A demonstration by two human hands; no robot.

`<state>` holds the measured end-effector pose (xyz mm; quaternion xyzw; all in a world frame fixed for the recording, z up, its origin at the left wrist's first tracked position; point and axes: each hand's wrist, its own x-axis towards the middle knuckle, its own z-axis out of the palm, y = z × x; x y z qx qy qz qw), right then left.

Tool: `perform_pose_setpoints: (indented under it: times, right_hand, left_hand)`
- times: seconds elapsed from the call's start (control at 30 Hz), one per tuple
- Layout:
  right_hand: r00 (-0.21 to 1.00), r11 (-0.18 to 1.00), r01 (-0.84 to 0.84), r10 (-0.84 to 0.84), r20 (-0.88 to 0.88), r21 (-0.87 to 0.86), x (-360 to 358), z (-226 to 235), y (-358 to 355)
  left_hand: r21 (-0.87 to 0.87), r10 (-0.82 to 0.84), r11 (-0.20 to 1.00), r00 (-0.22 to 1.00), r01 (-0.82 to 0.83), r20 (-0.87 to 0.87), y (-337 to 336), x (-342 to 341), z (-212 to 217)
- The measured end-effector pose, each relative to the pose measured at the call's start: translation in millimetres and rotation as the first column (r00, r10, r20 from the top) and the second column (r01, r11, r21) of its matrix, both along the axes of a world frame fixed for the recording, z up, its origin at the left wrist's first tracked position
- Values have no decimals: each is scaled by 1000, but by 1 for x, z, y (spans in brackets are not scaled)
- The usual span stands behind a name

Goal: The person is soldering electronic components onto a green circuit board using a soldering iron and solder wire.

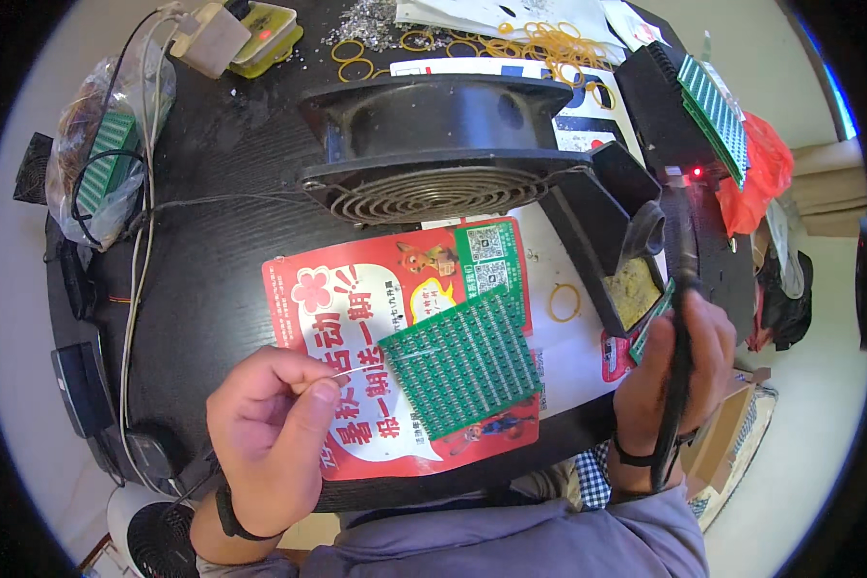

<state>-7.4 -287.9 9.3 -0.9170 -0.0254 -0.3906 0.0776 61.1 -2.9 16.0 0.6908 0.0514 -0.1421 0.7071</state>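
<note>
My left hand point(279, 414) pinches a thin silvery solder wire point(361, 368) between thumb and forefinger. The wire's end reaches the left edge of a green circuit board panel point(462, 361), which carries rows of small parts. That panel lies tilted on a red printed leaflet point(308, 260). Off to the right, my right hand point(669, 366) is closed round the black handle of a soldering iron point(679, 385); its tip cannot be made out. Beside this hand stands a black iron stand point(588, 212) with a yellow sponge point(631, 294). Another green board point(652, 323) shows partly behind the right hand.
A black fan point(433, 135) stands behind the panel. Rubber bands point(559, 43) and small metal bits point(371, 24) lie at the back. Boards point(713, 111) rest on a black box at the far right. Cables point(144, 231) and a plastic bag point(116, 144) line the left edge.
</note>
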Motion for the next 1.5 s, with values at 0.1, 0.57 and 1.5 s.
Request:
perform_pose_setpoints:
  times: [0.1,0.57,1.5]
  right_hand:
    - [983,987,-3,31,-179,159,0,-6,1]
    - [845,711,-309,510,-160,632,-31,-3,25]
    - [766,684,-374,608,-206,626,-3,-5,41]
  left_hand:
    - [7,-80,997,995,80,56,-1,6,-8]
    - [560,-393,825,793,80,465,-6,7,-7]
    - [586,-463,803,728,104,506,-11,8,-20]
